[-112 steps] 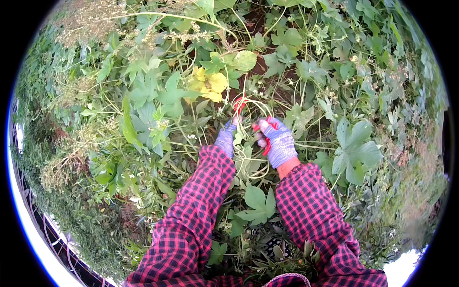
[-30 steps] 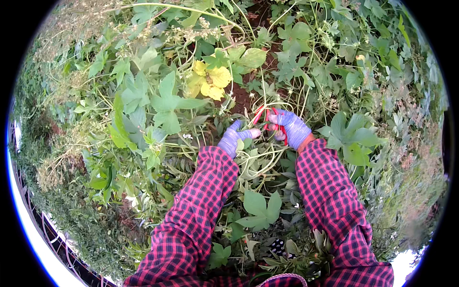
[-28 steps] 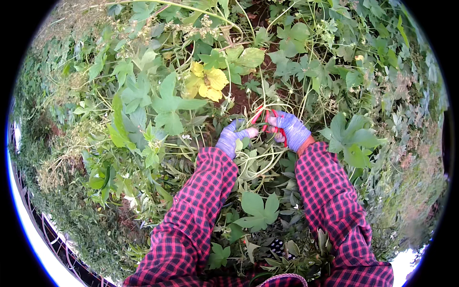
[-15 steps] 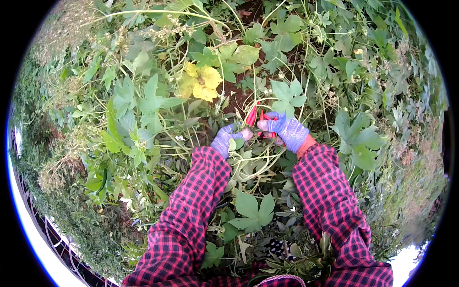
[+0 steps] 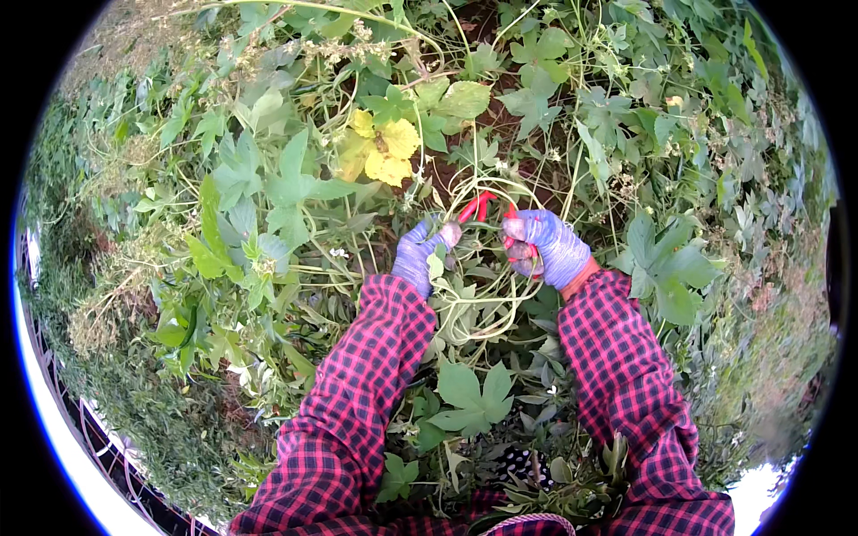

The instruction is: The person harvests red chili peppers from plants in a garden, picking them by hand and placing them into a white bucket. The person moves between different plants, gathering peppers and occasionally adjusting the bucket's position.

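Red chili peppers (image 5: 480, 206) hang among pale, curling stems (image 5: 483, 308) in the middle of the greenery. My right hand (image 5: 552, 248), in a purplish glove with bare-looking fingertips, is closed around red chili peppers whose tips show between the fingers. My left hand (image 5: 420, 256), gloved alike, is closed with thumb and fingers pinched at a green stem (image 5: 478, 223) just below the hanging peppers. That stem stretches across the gap between the two hands. What lies inside the left fingers is mostly hidden.
A yellow leaf (image 5: 391, 154) stands out beyond my left hand. Broad lobed leaves (image 5: 666, 268) grow to the right, and another lobed leaf (image 5: 474, 399) lies between my forearms. Tangled vines surround both hands, with brown soil (image 5: 500, 134) showing behind.
My right hand has drawn to the right, widening the gap between the hands. My left hand has shifted slightly left, and the hanging peppers now tilt more.
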The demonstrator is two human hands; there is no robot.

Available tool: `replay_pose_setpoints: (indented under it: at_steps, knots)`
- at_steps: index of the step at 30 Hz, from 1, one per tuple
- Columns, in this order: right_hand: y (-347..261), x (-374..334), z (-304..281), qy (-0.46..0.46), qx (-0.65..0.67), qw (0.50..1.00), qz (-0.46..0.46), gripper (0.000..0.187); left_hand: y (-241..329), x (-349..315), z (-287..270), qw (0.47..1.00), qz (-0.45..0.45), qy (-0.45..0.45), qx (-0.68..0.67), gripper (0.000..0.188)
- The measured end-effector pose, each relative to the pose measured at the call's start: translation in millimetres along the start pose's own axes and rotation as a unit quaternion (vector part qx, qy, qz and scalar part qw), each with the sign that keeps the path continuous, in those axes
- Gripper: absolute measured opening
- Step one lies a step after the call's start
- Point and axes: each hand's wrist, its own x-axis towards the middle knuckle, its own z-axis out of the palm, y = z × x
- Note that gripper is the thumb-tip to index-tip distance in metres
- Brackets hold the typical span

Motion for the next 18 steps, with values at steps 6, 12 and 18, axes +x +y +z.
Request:
replay_pose_setpoints:
  at_steps: [6, 12, 18]
  knots:
    - [1.8, -7.4, -10.3, -0.199, 0.34, 0.914, -0.095, 0.023, -15.4, 10.4, -20.6, 0.986, 0.012, -0.098, -0.132, 0.026]
    - [1.7, -10.5, 5.0, 0.009, 0.039, 0.999, -0.032, 0.026, -11.9, 10.8, -20.4, 0.982, 0.014, -0.128, -0.137, 0.031]
    - [4.8, 2.1, 6.9, 0.04, 0.042, 0.998, -0.035, 0.028, -23.5, 20.0, -28.2, 0.966, 0.026, -0.207, -0.155, 0.035]
